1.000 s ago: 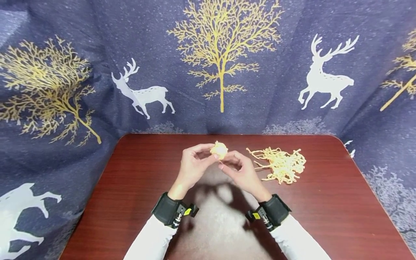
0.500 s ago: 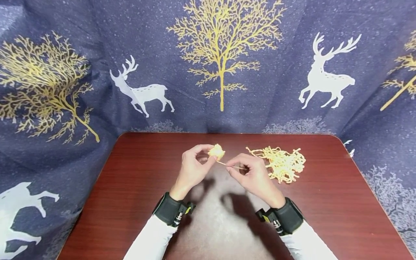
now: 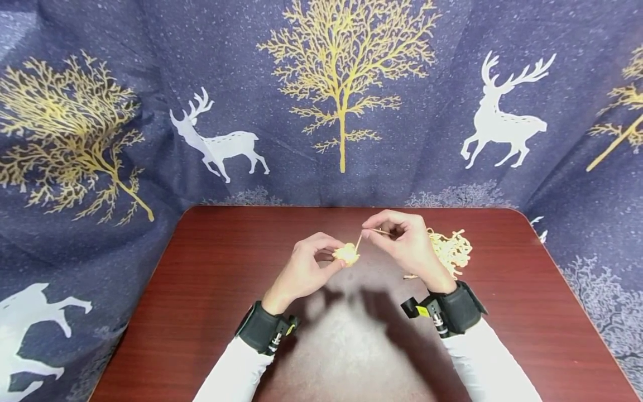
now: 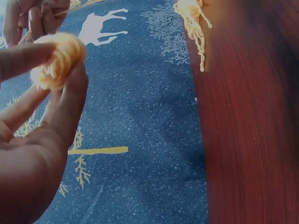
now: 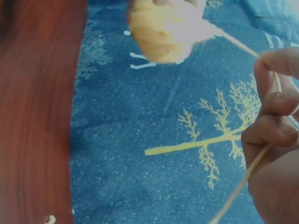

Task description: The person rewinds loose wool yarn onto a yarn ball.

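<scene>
We had the left hand [image 3: 305, 269] pinching the yarn ball [image 3: 346, 254], right hand [image 3: 408, 244] gripping its strand [image 3: 359, 242] at two o'clock; probably light, squishy, best held by the sides, though glare hid some winding.

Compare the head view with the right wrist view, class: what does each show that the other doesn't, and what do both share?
Only the head view shows the white sleeves, black wrist bands and heap of loose yarn. Only the right wrist view shows the strand continuing out below the right hand. Both show that hand, the yarn ball, the strand stretched between them, the table and the patterned cloth.
</scene>
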### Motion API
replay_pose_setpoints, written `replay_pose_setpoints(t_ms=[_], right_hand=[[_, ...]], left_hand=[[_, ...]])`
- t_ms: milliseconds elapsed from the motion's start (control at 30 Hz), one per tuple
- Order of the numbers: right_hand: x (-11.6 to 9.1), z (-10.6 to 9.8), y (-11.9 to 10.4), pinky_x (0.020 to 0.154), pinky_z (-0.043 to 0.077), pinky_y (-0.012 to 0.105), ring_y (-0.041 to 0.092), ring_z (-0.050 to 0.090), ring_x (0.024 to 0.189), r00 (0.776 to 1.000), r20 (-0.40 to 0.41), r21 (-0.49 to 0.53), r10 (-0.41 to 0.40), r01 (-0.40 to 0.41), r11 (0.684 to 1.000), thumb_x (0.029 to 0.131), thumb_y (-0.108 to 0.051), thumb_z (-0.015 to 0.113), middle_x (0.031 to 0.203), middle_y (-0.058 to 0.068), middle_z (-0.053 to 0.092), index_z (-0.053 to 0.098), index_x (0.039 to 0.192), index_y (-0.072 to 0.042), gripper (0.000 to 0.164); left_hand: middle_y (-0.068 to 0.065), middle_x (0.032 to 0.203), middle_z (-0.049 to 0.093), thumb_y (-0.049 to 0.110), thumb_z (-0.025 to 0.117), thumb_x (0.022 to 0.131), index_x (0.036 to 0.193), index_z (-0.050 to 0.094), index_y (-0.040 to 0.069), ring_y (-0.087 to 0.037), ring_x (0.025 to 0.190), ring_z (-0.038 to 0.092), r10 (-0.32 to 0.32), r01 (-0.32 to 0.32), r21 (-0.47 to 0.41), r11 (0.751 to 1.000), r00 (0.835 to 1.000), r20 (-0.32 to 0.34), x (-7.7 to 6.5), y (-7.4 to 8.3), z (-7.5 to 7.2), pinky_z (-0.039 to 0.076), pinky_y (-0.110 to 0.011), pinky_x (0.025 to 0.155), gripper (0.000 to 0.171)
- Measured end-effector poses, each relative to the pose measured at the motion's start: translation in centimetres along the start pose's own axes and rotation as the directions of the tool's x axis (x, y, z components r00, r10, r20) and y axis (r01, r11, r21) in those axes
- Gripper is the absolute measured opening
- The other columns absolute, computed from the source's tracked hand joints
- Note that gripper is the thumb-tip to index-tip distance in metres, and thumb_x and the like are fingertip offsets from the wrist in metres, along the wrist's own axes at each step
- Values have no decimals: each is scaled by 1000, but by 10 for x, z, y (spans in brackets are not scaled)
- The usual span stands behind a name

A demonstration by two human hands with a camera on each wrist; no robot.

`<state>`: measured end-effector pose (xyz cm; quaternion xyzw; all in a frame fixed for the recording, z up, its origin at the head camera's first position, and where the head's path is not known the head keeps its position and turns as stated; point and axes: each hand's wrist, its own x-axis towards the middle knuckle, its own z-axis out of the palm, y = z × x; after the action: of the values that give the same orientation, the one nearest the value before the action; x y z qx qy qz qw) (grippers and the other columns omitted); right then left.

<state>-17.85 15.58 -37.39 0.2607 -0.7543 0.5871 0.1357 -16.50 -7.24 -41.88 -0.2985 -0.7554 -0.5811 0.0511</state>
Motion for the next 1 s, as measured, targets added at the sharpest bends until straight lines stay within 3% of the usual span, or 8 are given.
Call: replay_pose_setpoints(t_ms=[300, 467, 633, 733, 867, 1000], right_hand=[[15, -2, 16, 41, 29, 23, 9, 41, 49, 989, 59, 52, 137, -140, 989, 85, -2, 79, 61, 4, 59, 76, 98, -3, 14], [14, 4, 33, 43, 32, 23, 9, 45, 53, 977, 99, 80, 187, -195, 977, 88, -6, 78, 70, 5, 66, 76, 99, -3, 12], [5, 15, 44, 51, 44, 20, 12, 56, 60, 971, 131, 126, 201, -218, 968, 88, -1, 75, 83, 0, 73, 75, 99, 0, 11], [-1, 22, 47, 60, 52, 21, 14, 63, 67, 968, 143, 153, 207, -229, 961, 87, 3, 74, 89, 3, 75, 74, 100, 4, 13], [-9, 30, 47, 58, 51, 21, 14, 62, 66, 968, 149, 129, 200, -219, 967, 87, -1, 76, 88, 10, 74, 74, 98, 1, 11], [-17, 36, 43, 50, 42, 20, 10, 53, 58, 974, 140, 71, 178, -189, 979, 87, -4, 78, 78, 10, 70, 76, 95, -4, 8]], left_hand=[[-9, 105, 67, -7, 78, 83, 108, 72, -1, -18, 96, 69, 46, -30, -144, 989, 992, 114, -1, 8, 1, 60, -34, 87, 27], [-17, 109, 66, -10, 75, 84, 110, 70, -6, -21, 100, 67, 112, -83, -262, 961, 989, 98, 0, 12, 2, 59, -40, 89, 27], [-24, 110, 63, -17, 74, 81, 111, 66, -12, -19, 102, 66, 146, -150, -332, 931, 989, -38, 3, 16, 2, 59, -42, 88, 31], [-28, 112, 62, -22, 72, 78, 111, 63, -18, -18, 102, 66, 139, -187, -360, 914, 978, -157, 7, 17, 2, 59, -41, 90, 35], [-31, 113, 61, -24, 70, 76, 111, 59, -23, -17, 101, 67, 85, -211, -375, 903, 942, -326, 14, 16, 3, 58, -39, 90, 37], [-29, 113, 63, -21, 71, 78, 111, 60, -22, -19, 98, 69, 21, -193, -331, 924, 888, -459, 19, 12, 4, 60, -38, 87, 35]])
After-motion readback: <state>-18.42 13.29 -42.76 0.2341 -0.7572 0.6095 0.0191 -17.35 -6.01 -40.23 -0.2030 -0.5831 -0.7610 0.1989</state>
